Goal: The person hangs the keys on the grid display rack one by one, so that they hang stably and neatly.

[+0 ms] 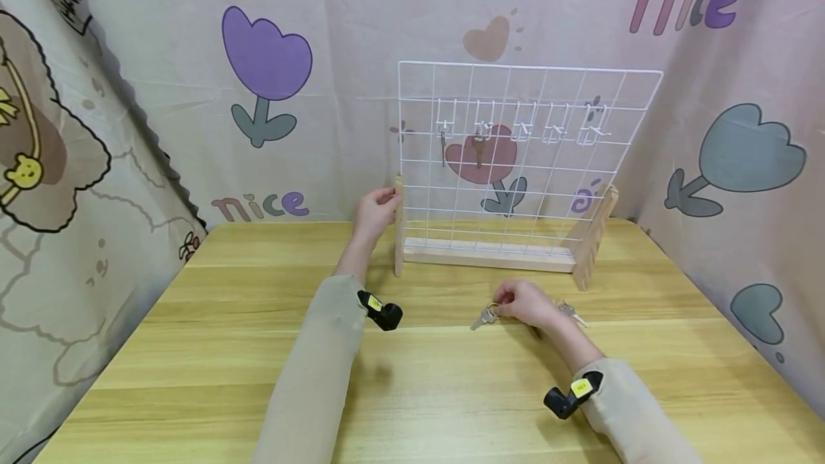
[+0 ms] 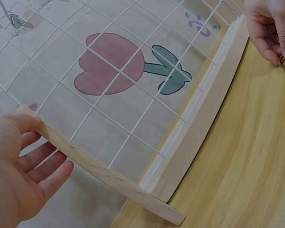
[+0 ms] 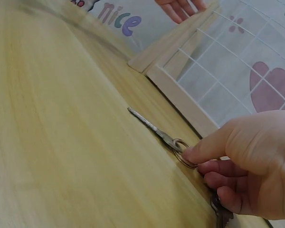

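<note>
A white wire grid rack (image 1: 531, 163) stands upright in a wooden base (image 1: 490, 256). My left hand (image 1: 376, 215) holds the rack's left wooden post (image 2: 99, 168) near its upper end; its lower fingers are loosely bent. In front of the rack, my right hand (image 1: 525, 303) pinches a metal ring between thumb and fingers. From that ring a key (image 3: 152, 129) points leftward, low over the table. Another key (image 1: 571, 312) lies beside the right hand, partly covered by it in the right wrist view.
Several white hooks (image 1: 523, 131) hang in a row on the grid. A key (image 1: 443, 149) hangs on the leftmost hook, and another key (image 1: 479, 150) on the hook beside it. The wood-grain table (image 1: 225, 349) is bordered by a printed curtain (image 1: 361, 20).
</note>
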Demonstrator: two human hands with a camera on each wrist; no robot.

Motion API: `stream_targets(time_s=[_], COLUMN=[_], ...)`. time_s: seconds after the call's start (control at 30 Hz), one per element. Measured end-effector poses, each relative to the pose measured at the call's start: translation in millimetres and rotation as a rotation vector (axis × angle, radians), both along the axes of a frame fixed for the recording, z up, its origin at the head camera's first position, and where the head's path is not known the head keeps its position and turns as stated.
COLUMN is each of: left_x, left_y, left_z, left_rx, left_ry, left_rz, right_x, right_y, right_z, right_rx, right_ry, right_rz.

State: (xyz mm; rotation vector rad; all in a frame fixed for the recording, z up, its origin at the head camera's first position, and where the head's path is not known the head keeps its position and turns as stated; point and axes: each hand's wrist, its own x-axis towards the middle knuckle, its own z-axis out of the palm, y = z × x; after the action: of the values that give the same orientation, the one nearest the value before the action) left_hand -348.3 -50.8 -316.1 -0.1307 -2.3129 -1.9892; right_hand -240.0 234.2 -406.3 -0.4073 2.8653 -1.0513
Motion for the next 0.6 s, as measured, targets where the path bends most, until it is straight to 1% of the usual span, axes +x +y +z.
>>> stream_targets(time_s=[0.13,0.3,0.37,0.5,0.6], left_x=[-0.8,-1.2,-1.1,-0.8,-0.6], left_y=[0.0,0.2,0.5,1.0,1.2], left_z=[-0.7,-0.8,-0.6,-0.4,-0.3], left_rx=[0.011,0.025,0.025,0.024,0.021], left_ry=[-0.002,-0.002,-0.003,-0.005,-0.007], left_rz=[0.001,-0.002,-0.004,-0.004,-0.001], right_x=[0.7,1.3,1.0,-0.6,-2.2], right_y=[-1.6,-2.6,-2.4,-1.4,-1.1], right_z=[1.0,2.6,2.3,0.7,-0.9], right_rx=[0.049,0.078,0.081,0.032,-0.068], right_ry=[0.013,0.013,0.01,0.019,-0.015], right_rz=[0.006,0.021,0.01,-0.013,-0.048])
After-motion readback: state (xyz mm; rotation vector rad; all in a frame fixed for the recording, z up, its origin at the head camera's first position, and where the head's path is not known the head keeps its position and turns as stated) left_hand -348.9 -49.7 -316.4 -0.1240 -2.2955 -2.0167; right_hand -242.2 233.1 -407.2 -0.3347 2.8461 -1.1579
